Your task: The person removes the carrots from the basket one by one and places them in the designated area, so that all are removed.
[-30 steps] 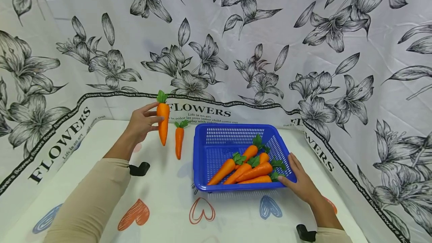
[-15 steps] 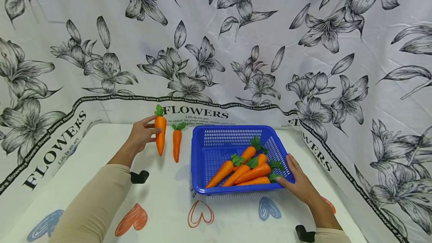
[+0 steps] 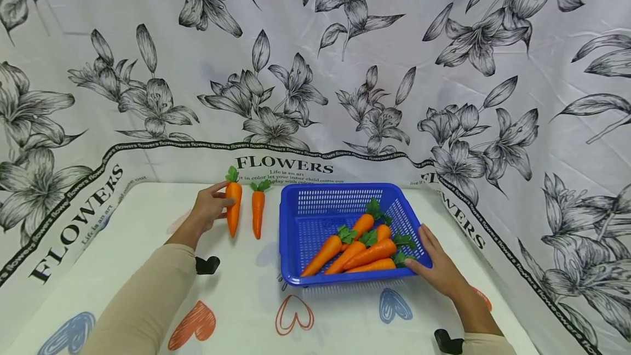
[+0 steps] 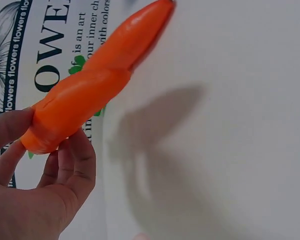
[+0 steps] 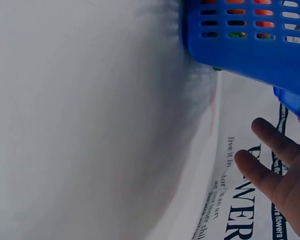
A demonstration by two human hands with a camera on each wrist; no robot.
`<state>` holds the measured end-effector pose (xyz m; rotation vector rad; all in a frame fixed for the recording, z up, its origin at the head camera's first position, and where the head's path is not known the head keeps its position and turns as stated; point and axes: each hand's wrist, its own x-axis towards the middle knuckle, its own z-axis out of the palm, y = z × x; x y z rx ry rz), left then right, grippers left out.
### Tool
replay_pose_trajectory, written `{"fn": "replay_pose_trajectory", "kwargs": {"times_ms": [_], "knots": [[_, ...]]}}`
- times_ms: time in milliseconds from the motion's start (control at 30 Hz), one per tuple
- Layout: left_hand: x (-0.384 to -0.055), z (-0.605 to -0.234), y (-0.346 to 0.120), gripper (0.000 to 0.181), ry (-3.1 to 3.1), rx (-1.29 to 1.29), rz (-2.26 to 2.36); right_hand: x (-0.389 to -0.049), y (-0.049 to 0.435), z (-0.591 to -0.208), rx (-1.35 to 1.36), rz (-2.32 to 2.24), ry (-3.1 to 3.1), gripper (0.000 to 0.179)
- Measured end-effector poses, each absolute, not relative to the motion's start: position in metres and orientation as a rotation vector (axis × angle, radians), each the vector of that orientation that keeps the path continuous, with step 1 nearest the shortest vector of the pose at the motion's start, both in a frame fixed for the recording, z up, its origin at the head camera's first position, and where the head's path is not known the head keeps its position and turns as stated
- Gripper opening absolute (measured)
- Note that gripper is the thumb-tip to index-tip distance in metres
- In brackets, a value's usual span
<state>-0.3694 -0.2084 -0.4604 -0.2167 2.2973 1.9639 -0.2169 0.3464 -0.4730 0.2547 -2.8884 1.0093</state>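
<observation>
My left hand (image 3: pixel 209 207) pinches a toy carrot (image 3: pixel 234 208) with a green leafy top, its tip pointing towards me. In the left wrist view, the thumb and fingers hold the thick end of this carrot (image 4: pixel 77 110), whose shadow falls on the table. A second carrot (image 3: pixel 258 213) lies just to its right, partly behind the held one in that view. My right hand (image 3: pixel 437 264) rests at the near right corner of a blue plastic basket (image 3: pixel 340 277), thumb on the rim. In the right wrist view, two straight fingers (image 5: pixel 262 172) stand apart from the basket.
Several carrots (image 3: pixel 322 256) lie in the basket's near right part. White cloth printed with hearts covers the table (image 3: pixel 236 300). A floral curtain (image 3: pixel 315 108) rises behind the table and along both sides.
My left hand has lowered the carrot towards the table, beside the lying carrot. The right hand stays at the basket's corner. The head view has shifted slightly.
</observation>
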Motion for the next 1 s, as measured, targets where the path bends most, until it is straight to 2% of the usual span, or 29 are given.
{"fn": "replay_pose_trajectory", "kwargs": {"times_ms": [1000], "knots": [[-0.393, -0.488, -0.200, 0.065, 2.499, -0.263, 1.640, -0.217, 0.346, -0.472, 0.266, 1.020, -2.873, 0.090]]}}
